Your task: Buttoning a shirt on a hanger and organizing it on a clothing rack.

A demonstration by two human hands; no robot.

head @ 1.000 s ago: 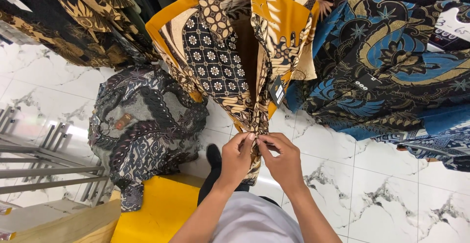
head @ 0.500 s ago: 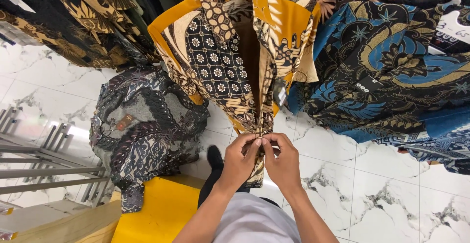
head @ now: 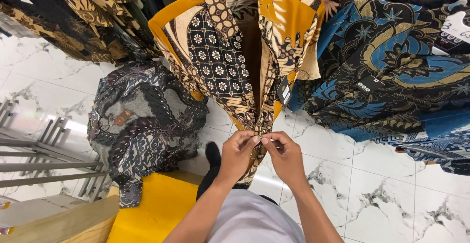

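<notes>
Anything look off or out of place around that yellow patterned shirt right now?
One thing: a dark patterned garment lies crumpled in a heap, draped partly over a yellow block and the marble floor, while others hang. The yellow shirt hangs open; both hands, left hand and right hand, pinch its lower front.

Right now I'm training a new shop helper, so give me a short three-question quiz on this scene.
1. True or false: both hands pinch the front edges of the yellow patterned shirt.
2. What lies to the left of it? A) grey patterned shirt B) white towel
3. What colour is the floor?

Key: 1 true, left hand and right hand meet there. 2 A, grey patterned shirt. 3 white marble.
</notes>
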